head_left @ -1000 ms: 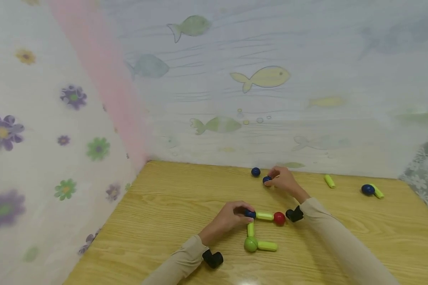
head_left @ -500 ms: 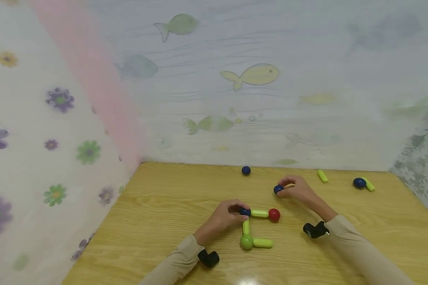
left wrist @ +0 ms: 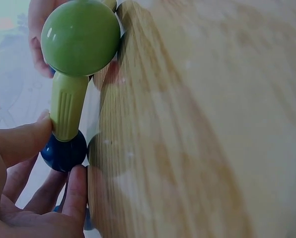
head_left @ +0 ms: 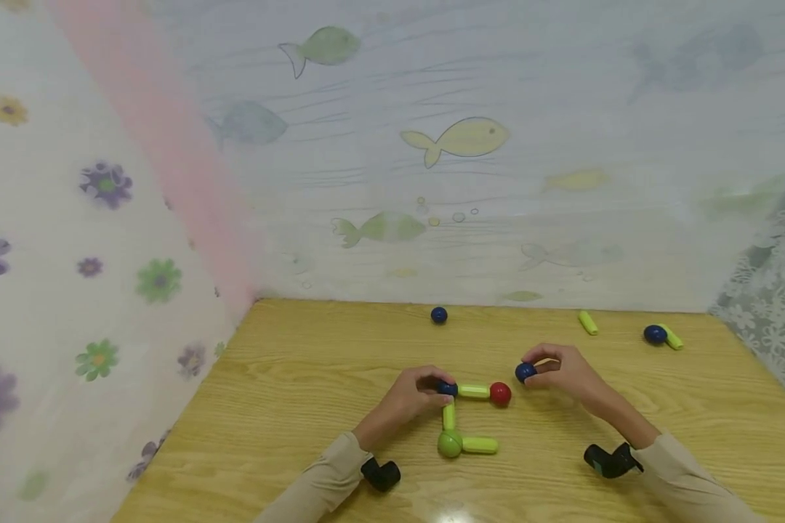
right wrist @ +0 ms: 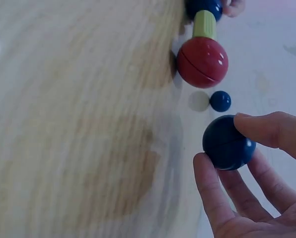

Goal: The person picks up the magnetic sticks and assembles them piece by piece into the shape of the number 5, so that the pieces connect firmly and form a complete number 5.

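Note:
My left hand (head_left: 412, 399) grips a blue ball (left wrist: 64, 152) at the corner of a joined frame on the table. From that ball one yellow-green rod (head_left: 474, 391) runs right to a red ball (head_left: 500, 394). Another yellow-green rod (left wrist: 69, 106) runs towards me to a green ball (head_left: 450, 443), which has a third rod (head_left: 480, 445) pointing right with its far end free. My right hand (head_left: 572, 378) pinches a loose blue ball (right wrist: 229, 143) between thumb and fingers, right of the red ball and apart from it.
Another blue ball (head_left: 439, 315) lies near the table's back edge. At the back right are a loose yellow-green rod (head_left: 588, 322) and a blue ball (head_left: 655, 334) beside another rod (head_left: 674, 338). A fish-patterned curtain (head_left: 366, 181) hangs behind the wooden table (head_left: 301, 363).
My right hand has brought its blue ball from the back of the table towards me and rightward, near the red ball. My left hand stays on the corner ball. The head view has shifted slightly.

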A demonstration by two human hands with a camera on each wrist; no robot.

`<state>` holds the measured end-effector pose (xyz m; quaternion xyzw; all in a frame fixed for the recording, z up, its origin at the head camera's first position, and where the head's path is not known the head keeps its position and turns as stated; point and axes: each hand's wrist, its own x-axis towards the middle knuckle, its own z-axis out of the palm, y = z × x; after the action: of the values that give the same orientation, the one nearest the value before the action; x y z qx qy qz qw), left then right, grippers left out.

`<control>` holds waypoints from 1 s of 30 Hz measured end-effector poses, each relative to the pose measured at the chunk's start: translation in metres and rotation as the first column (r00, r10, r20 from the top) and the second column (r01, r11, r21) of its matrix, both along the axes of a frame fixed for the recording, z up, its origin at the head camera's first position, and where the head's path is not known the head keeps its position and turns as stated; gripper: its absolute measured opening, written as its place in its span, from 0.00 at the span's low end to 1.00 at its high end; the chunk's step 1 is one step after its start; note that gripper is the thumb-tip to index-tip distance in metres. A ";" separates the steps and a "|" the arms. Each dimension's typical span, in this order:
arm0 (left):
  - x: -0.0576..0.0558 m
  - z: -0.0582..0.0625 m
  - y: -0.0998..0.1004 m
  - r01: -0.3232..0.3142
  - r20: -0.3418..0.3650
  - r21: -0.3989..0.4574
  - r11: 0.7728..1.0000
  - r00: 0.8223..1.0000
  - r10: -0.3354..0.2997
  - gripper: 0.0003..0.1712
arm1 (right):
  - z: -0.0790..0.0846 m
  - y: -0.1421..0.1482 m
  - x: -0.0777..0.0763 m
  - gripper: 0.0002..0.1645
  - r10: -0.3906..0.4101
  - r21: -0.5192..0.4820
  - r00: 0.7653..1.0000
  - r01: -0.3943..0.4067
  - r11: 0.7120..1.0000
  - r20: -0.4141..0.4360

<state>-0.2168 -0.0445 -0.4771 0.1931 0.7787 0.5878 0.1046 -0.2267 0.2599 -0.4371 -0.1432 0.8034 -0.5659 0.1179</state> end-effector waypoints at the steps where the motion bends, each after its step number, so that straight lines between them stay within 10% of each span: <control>1: 0.000 0.000 0.000 -0.001 0.001 0.001 1.000 1.000 0.001 0.12 | -0.001 0.001 0.002 0.22 0.001 0.000 1.000 -0.001 1.000 0.001; 23: -0.001 0.000 0.001 0.005 -0.004 -0.012 1.000 1.000 -0.005 0.12 | -0.015 -0.006 0.052 0.18 0.192 0.022 0.981 -0.191 0.981 -0.022; 30: 0.013 0.023 0.002 0.019 -0.014 0.007 1.000 1.000 -0.019 0.12 | -0.015 -0.021 0.063 0.17 0.208 0.048 0.978 -0.206 0.977 -0.037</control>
<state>-0.2043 -0.0423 -0.4539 0.2050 0.7755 0.5880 0.1042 -0.1636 0.2385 -0.4524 -0.2351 0.7986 -0.5297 0.1624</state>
